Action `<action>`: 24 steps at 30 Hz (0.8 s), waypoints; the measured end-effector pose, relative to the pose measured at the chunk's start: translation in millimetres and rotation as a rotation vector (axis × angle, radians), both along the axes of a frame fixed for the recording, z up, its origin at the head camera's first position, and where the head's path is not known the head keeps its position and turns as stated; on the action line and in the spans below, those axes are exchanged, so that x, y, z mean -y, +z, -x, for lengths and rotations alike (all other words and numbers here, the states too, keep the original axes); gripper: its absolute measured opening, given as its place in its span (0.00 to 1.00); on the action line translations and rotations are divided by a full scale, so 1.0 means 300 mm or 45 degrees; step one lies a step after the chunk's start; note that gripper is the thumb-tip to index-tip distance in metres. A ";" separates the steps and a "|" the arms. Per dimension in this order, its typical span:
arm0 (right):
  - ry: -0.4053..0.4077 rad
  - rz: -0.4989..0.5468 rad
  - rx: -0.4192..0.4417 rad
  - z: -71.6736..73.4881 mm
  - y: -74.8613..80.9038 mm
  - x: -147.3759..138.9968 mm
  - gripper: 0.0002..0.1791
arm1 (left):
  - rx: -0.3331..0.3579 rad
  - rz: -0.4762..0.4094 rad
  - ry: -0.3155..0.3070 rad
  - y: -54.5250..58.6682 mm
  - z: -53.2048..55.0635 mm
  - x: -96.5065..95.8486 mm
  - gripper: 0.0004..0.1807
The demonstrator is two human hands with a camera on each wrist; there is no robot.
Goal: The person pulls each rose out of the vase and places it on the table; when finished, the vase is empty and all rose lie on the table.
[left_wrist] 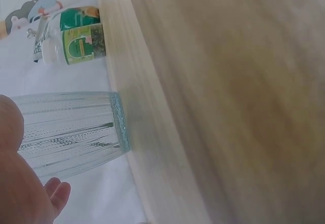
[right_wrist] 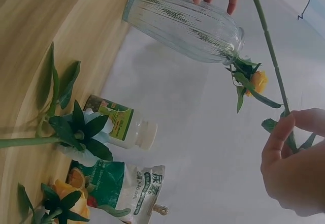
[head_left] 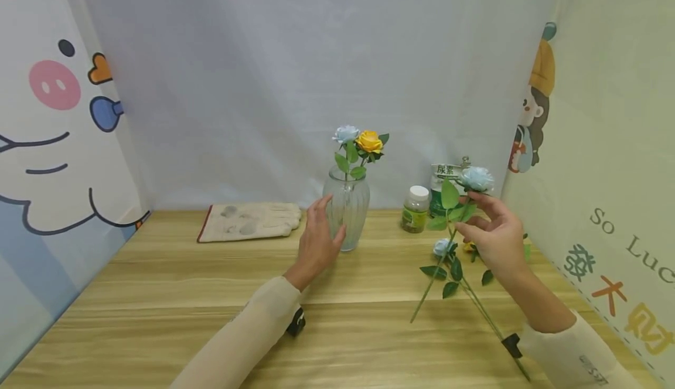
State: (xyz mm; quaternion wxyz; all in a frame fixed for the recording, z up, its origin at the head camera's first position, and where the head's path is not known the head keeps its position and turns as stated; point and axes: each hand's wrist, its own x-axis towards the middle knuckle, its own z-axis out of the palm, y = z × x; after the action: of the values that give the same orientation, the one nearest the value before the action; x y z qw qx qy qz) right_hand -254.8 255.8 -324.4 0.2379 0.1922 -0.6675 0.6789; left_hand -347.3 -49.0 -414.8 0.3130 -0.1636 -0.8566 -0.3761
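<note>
My right hand point(head_left: 495, 234) pinches the green stem of a light blue rose point(head_left: 477, 178) between thumb and fingers, its flower above the hand and its stem slanting down to the left. My left hand point(head_left: 320, 242) is at the left side of a clear ribbed glass vase point(head_left: 355, 216), fingers spread and lightly bent. Whether it touches the glass is hard to tell. Upright in the vase stand a light blue rose point(head_left: 345, 134) and a yellow rose point(head_left: 370, 142). Another blue rose point(right_wrist: 84, 135) and a yellow rose point(right_wrist: 71, 198) lie on the table beneath my right hand.
Right of the vase stand a white-capped jar point(head_left: 415, 210) and a clipped green-and-white bag point(head_left: 442, 187). A pair of pale work gloves point(head_left: 250, 222) lies at the back left of the wooden table point(head_left: 158, 307). Printed curtains enclose the back and sides.
</note>
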 end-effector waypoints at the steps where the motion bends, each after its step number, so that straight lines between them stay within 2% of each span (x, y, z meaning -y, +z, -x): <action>1: 0.012 -0.013 0.019 0.000 -0.003 -0.003 0.27 | 0.000 0.002 0.001 -0.001 0.001 0.000 0.39; 14: 0.100 -0.107 0.124 0.006 -0.021 -0.017 0.27 | 0.028 0.015 0.019 0.009 0.006 0.005 0.40; 20: 0.170 -0.216 0.206 0.008 -0.032 -0.032 0.25 | 0.037 0.016 0.012 0.005 0.010 0.005 0.40; 24: 0.178 -0.298 0.218 0.015 -0.044 -0.037 0.26 | 0.042 0.024 0.014 -0.004 0.010 0.004 0.40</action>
State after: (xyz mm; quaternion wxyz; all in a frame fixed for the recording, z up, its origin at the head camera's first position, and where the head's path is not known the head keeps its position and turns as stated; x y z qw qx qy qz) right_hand -259.2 266.8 -337.5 0.1083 0.2060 -0.7449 0.6253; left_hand -350.5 -50.2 -415.9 0.2994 -0.1556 -0.8661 -0.3689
